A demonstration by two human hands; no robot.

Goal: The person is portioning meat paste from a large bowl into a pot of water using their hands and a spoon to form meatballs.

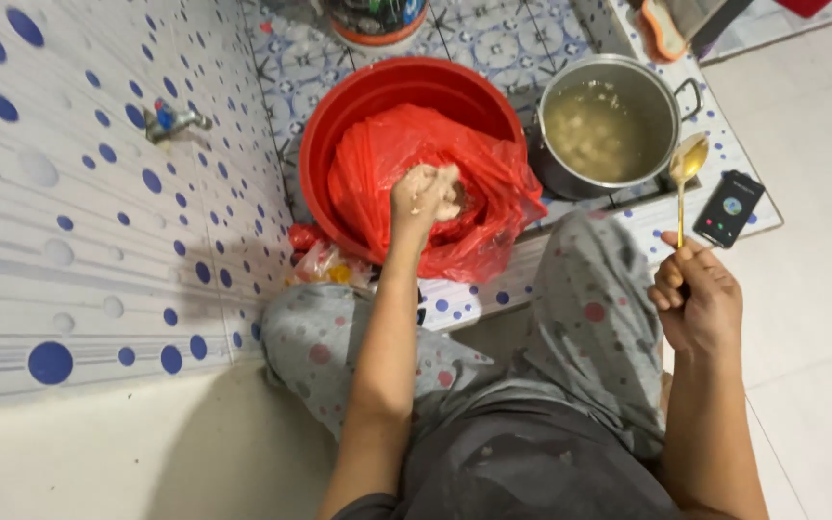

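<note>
Left hand (pixel 424 197) grip closed on a pale lump, over the red bag (pixel 493 193) in the basin (pixel 339 125); right hand (pixel 693 300) grip holds a gold spoon (pixel 686 169) upright beside the pot (pixel 609 130); phone (pixel 728 208) on the floor nearby.

- A crumpled red plastic bag (pixel 483 188) fills the red round basin at upper centre of the frame.
- A small clear plastic packet with yellow and red contents (pixel 331 265) lies just left below the basin.
- A dark rectangular phone with a lit screen (pixel 728 208) lies at right, on the tiled floor's edge.
</note>
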